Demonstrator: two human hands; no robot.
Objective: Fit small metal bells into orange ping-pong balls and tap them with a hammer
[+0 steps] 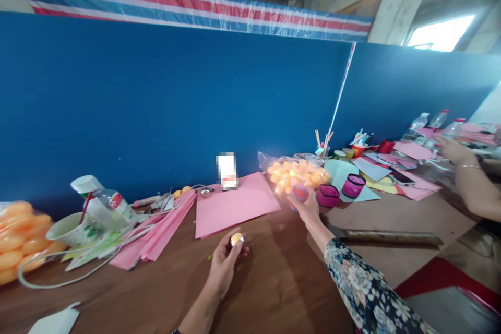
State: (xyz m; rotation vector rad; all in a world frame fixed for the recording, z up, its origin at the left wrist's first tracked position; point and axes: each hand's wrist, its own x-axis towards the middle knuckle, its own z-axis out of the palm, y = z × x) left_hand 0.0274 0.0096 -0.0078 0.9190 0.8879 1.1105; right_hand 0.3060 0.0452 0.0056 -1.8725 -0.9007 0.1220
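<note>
My left hand [225, 263] rests over the brown table [274, 282], its fingers closed round a small round yellowish object [236, 239]. My right hand [307, 206], on a floral-sleeved arm, reaches forward and holds a small pink cup [300, 193] against a clear bag of orange balls [297, 173]. A pink sheet of paper [233, 204] lies flat between the two hands.
Two dark-pink round containers [340, 190] stand right of the bag. A stack of pink strips [160, 235], a paper cup [72, 228], a plastic bottle [105, 201] and more orange balls [19, 240] lie at the left. Another person's hand [454, 150] reaches in at far right. A blue partition [156, 104] backs the table.
</note>
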